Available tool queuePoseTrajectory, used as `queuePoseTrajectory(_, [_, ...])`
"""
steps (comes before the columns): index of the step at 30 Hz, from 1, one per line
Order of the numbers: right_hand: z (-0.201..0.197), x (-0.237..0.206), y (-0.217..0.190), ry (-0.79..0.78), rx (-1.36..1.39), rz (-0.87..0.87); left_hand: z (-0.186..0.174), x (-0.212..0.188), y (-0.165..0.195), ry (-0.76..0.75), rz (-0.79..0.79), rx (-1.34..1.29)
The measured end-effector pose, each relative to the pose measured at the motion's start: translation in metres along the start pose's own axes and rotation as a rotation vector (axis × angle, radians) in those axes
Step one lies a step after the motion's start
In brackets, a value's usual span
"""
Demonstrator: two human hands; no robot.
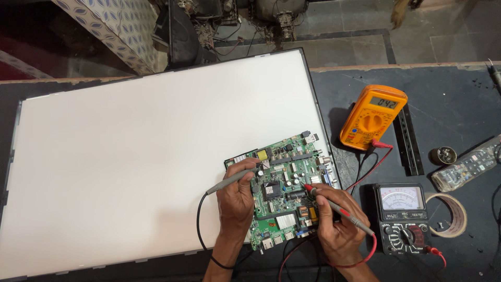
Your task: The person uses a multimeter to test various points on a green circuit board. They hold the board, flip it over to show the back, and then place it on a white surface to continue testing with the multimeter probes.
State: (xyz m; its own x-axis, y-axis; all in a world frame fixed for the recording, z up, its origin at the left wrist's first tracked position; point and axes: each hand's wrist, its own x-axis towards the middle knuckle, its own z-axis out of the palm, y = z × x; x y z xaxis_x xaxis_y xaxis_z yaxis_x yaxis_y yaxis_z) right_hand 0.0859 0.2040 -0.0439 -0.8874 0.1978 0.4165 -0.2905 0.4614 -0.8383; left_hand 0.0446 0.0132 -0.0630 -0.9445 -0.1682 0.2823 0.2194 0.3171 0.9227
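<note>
Left hand [237, 196] fingers curled tight round a grey probe [232, 179], pinched near the front, tip pointing right and touching the upper-middle of the green board [284, 190]; its black lead [200, 230] loops down past the wrist. Right hand [336, 224] closed on a red probe [339, 211], held like a pen, tip angled up-left and touching the board near its centre, just right of the grey probe's tip; its red lead [365, 256] curls under the hand. Both hands rest on or at the board's lower edge, left on the left side, right on the right. Board lies flat on the lower right corner of a big white panel [130, 156], connectors along its right and bottom edges. Panel covers most of the dark table [454, 99]. Right of the panel, an orange meter [371, 117] lies tilted, screen lit, red and black leads plugged in at its lower end. Below it, just right of the right hand, a black needle meter [404, 216], red plug at its lower right. Black slotted bar [408, 141] between the two meters. Farther right: small round metal part [443, 155], remote [467, 164], tape roll [448, 215]. Beyond the table's far edge, floor tiles and old electronic chassis [276, 23], details unclear.
</note>
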Motion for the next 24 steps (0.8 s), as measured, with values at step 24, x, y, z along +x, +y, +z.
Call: queuePoseTrajectory(24, [0.0011,0.006,-0.0078,0.031,0.035,-0.028,-0.0001,0.0016,0.0031,-0.005,-0.086,0.053])
